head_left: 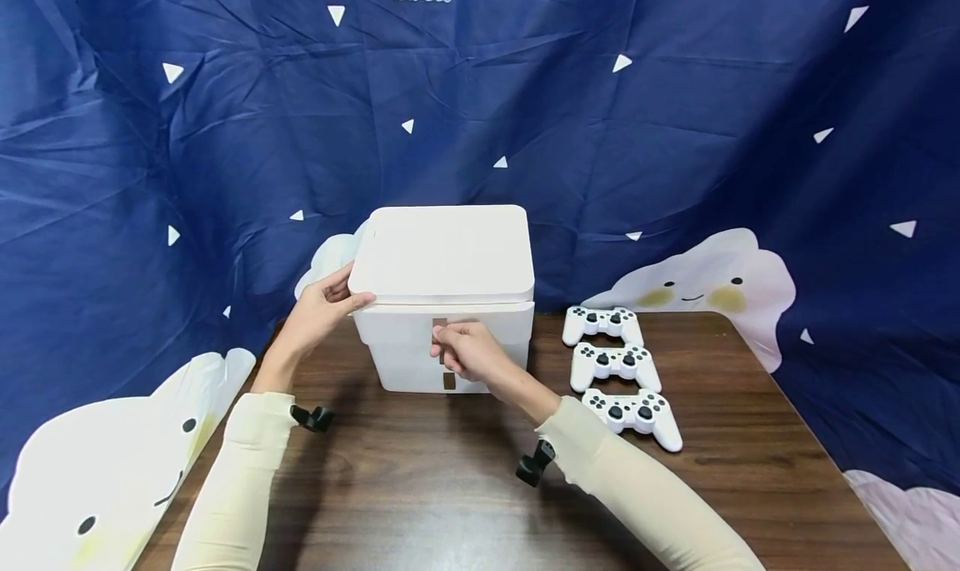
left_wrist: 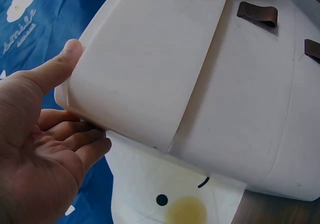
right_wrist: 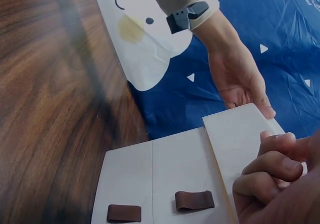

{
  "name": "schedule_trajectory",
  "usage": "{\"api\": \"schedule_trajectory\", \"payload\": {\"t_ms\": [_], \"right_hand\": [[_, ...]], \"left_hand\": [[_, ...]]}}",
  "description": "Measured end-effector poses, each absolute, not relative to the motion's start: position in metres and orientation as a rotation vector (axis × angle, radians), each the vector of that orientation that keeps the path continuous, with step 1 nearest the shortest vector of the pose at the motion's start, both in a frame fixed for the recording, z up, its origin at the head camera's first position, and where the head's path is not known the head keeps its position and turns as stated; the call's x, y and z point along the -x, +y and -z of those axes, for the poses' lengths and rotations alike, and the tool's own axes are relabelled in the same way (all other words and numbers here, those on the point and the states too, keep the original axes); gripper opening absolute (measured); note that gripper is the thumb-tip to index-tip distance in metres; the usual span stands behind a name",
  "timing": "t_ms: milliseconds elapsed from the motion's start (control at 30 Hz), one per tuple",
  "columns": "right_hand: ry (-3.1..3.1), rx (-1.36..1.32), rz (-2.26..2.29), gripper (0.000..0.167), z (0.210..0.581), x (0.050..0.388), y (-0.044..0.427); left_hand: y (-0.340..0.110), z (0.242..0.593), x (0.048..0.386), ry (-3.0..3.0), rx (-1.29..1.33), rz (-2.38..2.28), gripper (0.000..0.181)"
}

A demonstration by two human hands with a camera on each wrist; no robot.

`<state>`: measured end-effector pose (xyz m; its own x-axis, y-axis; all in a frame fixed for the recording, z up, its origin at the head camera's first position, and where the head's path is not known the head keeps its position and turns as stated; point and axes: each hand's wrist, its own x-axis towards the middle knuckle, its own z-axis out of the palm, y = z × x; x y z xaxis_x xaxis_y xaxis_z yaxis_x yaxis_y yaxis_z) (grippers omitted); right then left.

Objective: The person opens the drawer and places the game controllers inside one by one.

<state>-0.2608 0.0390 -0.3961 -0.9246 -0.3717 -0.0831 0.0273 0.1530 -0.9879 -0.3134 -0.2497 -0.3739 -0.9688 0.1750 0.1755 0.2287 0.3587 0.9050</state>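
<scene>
A white lidded box (head_left: 442,254) stands at the back of the table, with brown pull tabs down its front. My left hand (head_left: 318,313) holds the upper left side of the box. Its thumb lies near the top front corner, and the other fingers bend against the side in the left wrist view. At the front middle, my right hand (head_left: 468,350) has curled fingers and pinches the uppermost tab (head_left: 439,323), which the fingertips partly cover. Two lower tabs, a middle tab (right_wrist: 194,201) and a bottom tab (right_wrist: 124,213), are untouched.
To the right of the box, three white game controllers lie in a column: a far one (head_left: 602,324), a middle one (head_left: 615,366) and a near one (head_left: 633,413). A blue patterned cloth (head_left: 465,87) hangs behind the brown wooden table (head_left: 420,488).
</scene>
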Motion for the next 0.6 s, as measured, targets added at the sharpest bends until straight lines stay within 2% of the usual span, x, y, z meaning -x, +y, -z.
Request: {"api": "schedule_trajectory", "payload": {"t_ms": [600], "right_hand": [[2.157, 0.417, 1.779, 0.035, 0.394, 0.228, 0.041]], "left_hand": [[-0.252, 0.373, 0.313, -2.573, 0.366, 1.7, 0.087]]}}
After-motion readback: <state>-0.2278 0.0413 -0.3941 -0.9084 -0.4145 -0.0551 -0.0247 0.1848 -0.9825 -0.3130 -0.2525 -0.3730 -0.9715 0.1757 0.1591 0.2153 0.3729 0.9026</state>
